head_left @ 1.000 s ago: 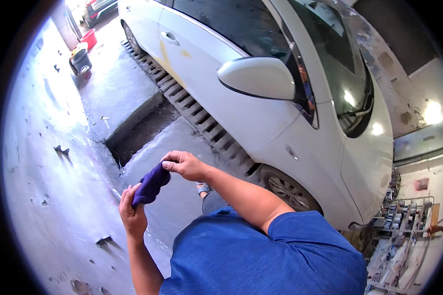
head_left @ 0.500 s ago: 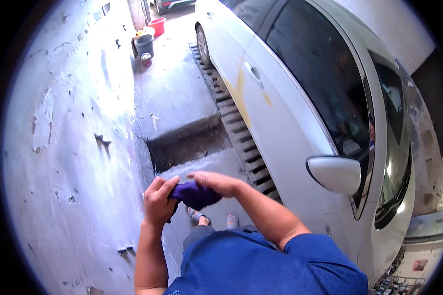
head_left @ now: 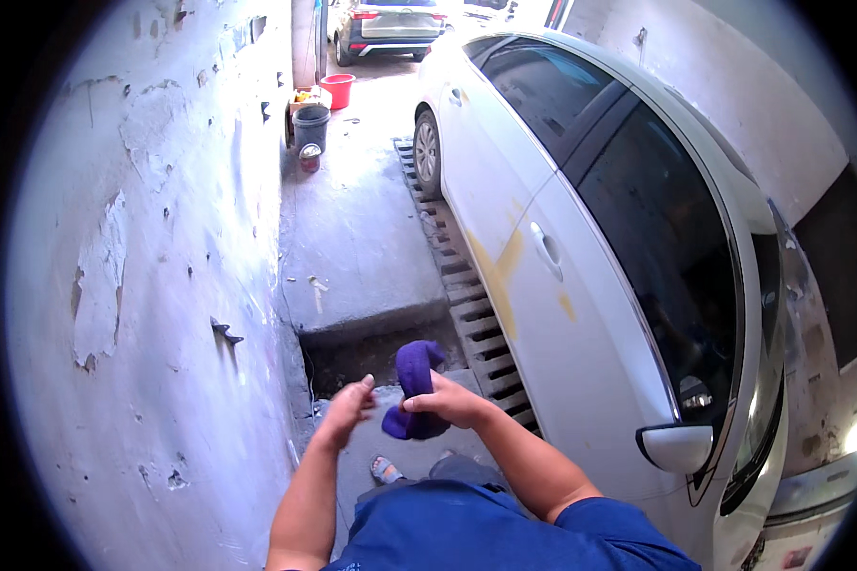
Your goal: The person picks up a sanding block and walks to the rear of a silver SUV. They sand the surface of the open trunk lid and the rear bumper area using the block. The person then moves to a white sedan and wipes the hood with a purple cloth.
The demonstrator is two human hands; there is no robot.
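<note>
A folded purple cloth hangs in front of me, its upper part bent over and its lower part bunched. My right hand pinches its middle between thumb and fingers. To the left, apart from the cloth, my left hand is raised with nothing visible in it; its fingers are loosely bent and slightly blurred. Along my right side stands a white car with yellowish patches on its doors. Its wing mirror lies just beyond my right arm.
A sunken pit opens in the floor ahead, beside a slotted grating along the car. A peeling wall runs at my left. Farther off are a dark bucket, a red tub and another car.
My left hand has let go of the cloth and moved slightly right and down. The right hand now grips the cloth, slightly farther right. The view has tilted up, showing more of the far end.
</note>
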